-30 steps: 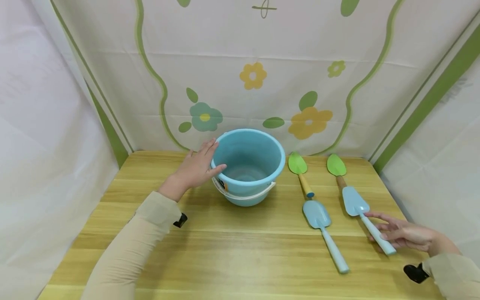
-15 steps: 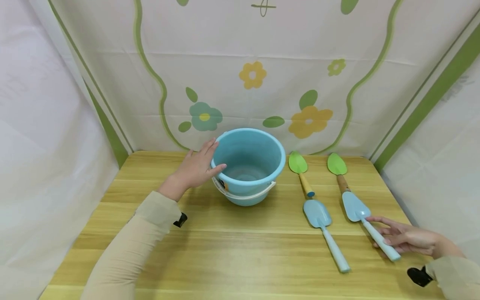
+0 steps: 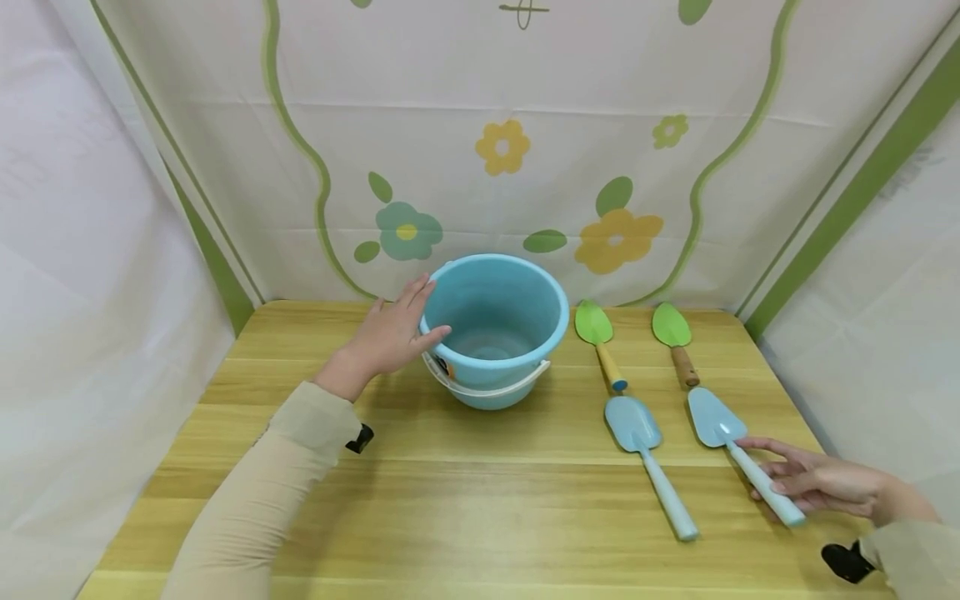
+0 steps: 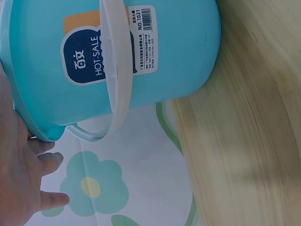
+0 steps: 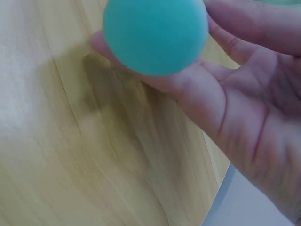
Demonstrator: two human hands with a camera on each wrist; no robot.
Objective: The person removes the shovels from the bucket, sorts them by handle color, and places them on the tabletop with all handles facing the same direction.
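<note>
1. At the near right edge of the wooden surface (image 3: 480, 492), the right hand (image 3: 825, 485) lies low, its fingers (image 3: 772, 450) curled round the pale handle of a blue trowel (image 3: 738, 454). The right wrist view shows the rounded handle end resting on the fingers with the thumb over it.
2. That trowel's blade points away from the person and lies on the surface, handle end toward the near right.
3. Just left of it, a second blue trowel (image 3: 647, 454) lies alone, blade away, roughly parallel to the first and apart from it.
4. Beyond these, two green trowels: one with a yellow handle (image 3: 600, 342) in line with the second blue trowel, one with a brown handle (image 3: 673, 340) in line with the held one. Blades point to the backdrop.
5. Mid-surface, left of the green trowels, a blue bucket (image 3: 495, 329) stands upright, white bail handle folded down at the front, label facing the person.
6. The left hand (image 3: 390, 337) rests against the bucket's left side, fingers straight and together along the rim, thumb on the near wall; not gripping.
7. At the far end, a flowered cloth backdrop (image 3: 510, 150) hangs behind the surface.
</note>
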